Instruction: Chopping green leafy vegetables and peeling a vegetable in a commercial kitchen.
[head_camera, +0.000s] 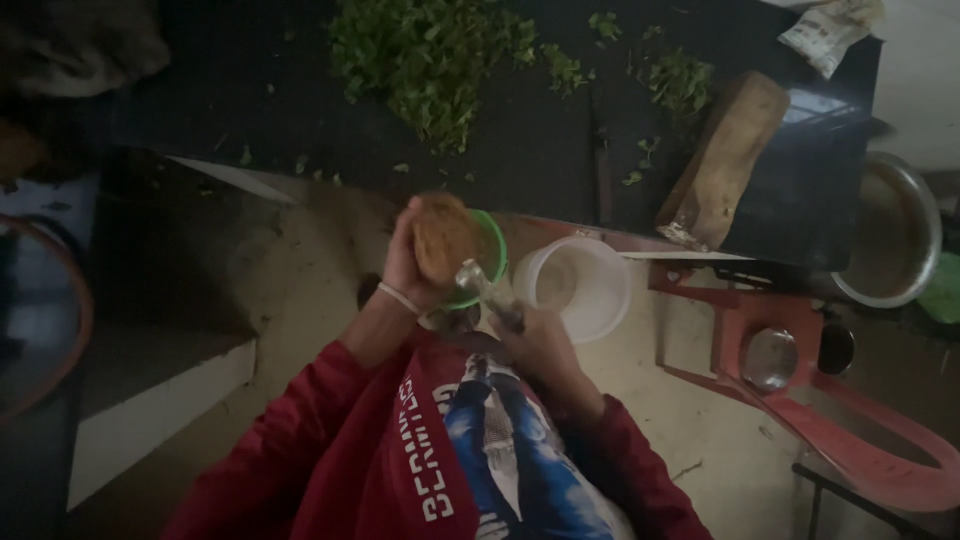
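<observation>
My left hand (412, 268) holds a brown round vegetable, seemingly a potato (443, 238), up over a small green bowl (489, 258). My right hand (540, 345) grips a metal tool, apparently a peeler or knife (483, 290), whose tip rests against the vegetable's lower side. Both arms wear red sleeves. A thin band circles my left wrist. The dim light hides fine detail of the tool.
A white plastic container (580, 285) stands just right of the green bowl. Chopped green leaves (430, 60) lie on the dark counter (520, 150), beside a wooden block (722, 160). A steel bowl (895, 235) sits far right, above a red frame (850, 440).
</observation>
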